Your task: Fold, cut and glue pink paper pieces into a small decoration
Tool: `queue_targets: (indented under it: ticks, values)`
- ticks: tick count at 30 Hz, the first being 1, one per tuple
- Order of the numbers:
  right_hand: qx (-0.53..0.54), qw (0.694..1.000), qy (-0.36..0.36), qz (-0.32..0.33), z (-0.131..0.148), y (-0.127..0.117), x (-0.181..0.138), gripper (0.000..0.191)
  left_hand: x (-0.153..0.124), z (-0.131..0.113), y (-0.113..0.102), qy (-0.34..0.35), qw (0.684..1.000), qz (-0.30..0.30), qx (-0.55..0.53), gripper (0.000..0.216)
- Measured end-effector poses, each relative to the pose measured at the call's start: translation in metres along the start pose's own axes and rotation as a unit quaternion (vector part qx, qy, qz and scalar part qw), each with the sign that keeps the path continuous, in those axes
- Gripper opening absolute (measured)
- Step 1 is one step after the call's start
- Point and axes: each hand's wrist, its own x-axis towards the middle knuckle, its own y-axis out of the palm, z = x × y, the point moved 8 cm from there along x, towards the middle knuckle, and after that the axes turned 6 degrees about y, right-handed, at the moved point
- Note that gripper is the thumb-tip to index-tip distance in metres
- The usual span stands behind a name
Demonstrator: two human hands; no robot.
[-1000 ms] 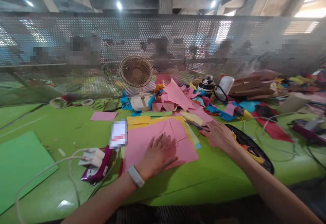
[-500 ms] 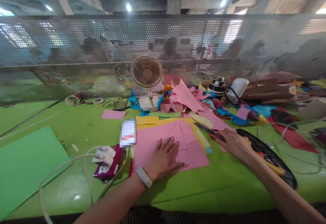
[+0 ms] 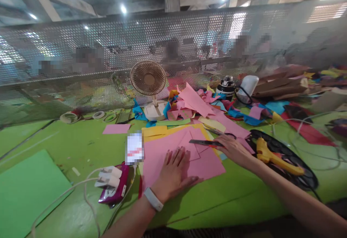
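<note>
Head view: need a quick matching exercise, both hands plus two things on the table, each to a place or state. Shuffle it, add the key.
Column 1
1. Left hand
2. Right hand
3. Fan
4. Glue gun

Column 2
A. Lying on the black tray
B. Spread flat on the pink paper
C. Upright, in front of the mesh screen
D. Gripping a slim dark tool

Pairs: 1-B, 2-D, 3-C, 4-A
</note>
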Motion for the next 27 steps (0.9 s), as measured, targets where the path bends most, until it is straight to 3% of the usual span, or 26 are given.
queue_targets:
  ticks: [11, 18, 27]
  values:
    - [0.039, 0.999, -0.016, 0.019, -0.005, -0.006, -0.011, 0.025, 0.002, 0.001, 0.006, 0.012, 1.000, 0.010, 0.005, 0.075]
    - [0.002, 0.999, -0.011, -0.049, -0.010, -0.011, -0.007, 0.026, 0.002, 0.000, 0.003, 0.017, 1.000, -0.006, 0.014, 0.073]
    - [0.014, 0.999, -0.002, -0.044, -0.012, -0.012, -0.006, 0.026, 0.002, 0.002, 0.005, 0.010, 1.000, -0.007, 0.010, 0.075]
